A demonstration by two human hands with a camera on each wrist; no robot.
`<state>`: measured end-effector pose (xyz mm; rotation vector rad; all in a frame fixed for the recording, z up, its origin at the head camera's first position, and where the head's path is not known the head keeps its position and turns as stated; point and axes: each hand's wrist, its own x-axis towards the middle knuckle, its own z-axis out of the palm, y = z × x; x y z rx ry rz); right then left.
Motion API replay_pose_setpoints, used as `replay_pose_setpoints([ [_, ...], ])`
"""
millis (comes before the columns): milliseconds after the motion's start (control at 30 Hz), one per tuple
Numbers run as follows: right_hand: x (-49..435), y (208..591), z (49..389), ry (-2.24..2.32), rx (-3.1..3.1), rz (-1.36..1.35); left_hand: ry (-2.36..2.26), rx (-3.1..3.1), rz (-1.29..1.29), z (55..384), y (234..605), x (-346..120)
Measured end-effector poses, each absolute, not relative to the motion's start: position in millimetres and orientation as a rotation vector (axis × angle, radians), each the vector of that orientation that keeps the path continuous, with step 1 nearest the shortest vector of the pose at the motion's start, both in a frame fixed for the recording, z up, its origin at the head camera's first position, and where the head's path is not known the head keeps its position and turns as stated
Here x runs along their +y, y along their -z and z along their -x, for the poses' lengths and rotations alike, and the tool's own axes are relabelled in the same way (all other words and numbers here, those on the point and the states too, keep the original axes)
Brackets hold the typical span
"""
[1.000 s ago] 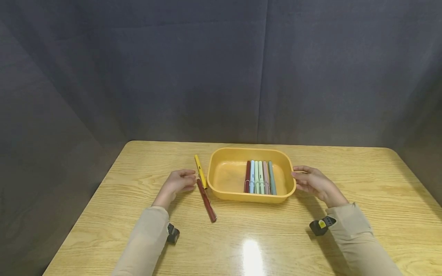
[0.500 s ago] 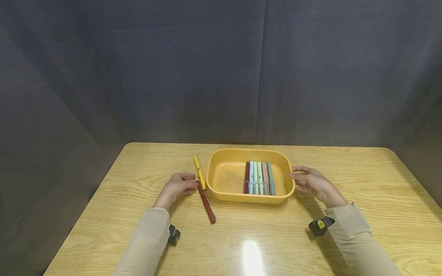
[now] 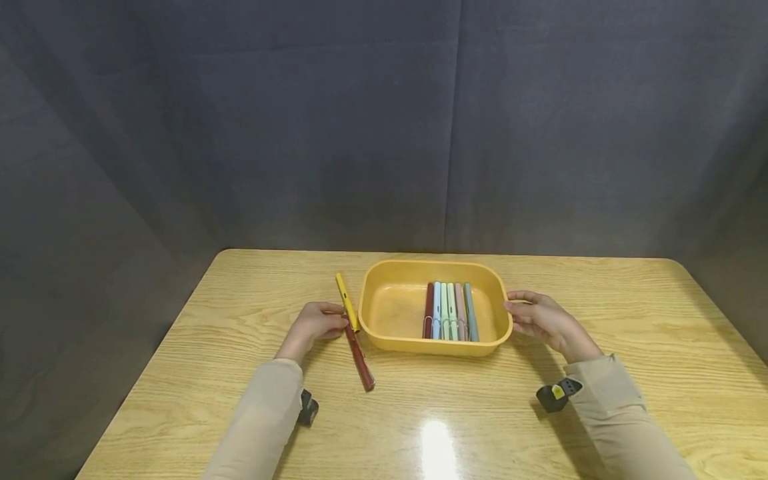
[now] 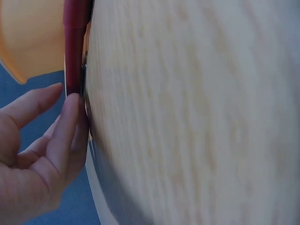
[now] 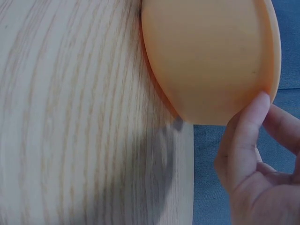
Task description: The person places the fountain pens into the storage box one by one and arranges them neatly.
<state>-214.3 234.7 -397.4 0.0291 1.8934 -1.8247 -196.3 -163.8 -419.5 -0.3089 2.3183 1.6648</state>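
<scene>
A dark red pen [image 3: 361,360] lies on the table left of the yellow tray. The fingers and thumb of my left hand [image 3: 317,323] are at its far end; in the left wrist view the thumb touches the pen tip and another finger stands a little apart from it. Beside that end lies a yellow pen [image 3: 345,297]. My right hand [image 3: 543,320] rests its thumb tip and fingers against the right end of the yellow tray [image 3: 390,342], near the rim. Several pens [image 3: 444,310] lie side by side in the tray's right part: dark red, light blue, pale green, pinkish and grey-blue.
The wooden table [image 3: 240,300] runs back to a dark grey curtain [image 3: 336,133]. A camera [image 3: 308,408] is strapped to the left wrist and another camera [image 3: 551,398] to the right. A bright glare spot [image 3: 439,447] shows on the near tabletop.
My left hand has moved slightly right and nearer, up to the dark red pen's far end, and its fingers have drawn closer together. My right hand stays against the tray.
</scene>
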Motion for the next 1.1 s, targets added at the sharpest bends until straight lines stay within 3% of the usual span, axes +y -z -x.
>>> replay_pose_setpoints([
  [1100,235.4,398.5,215.2,1.81,1.9,-0.013,-1.589,2.41,0.381,198.7,412.8,-165.9],
])
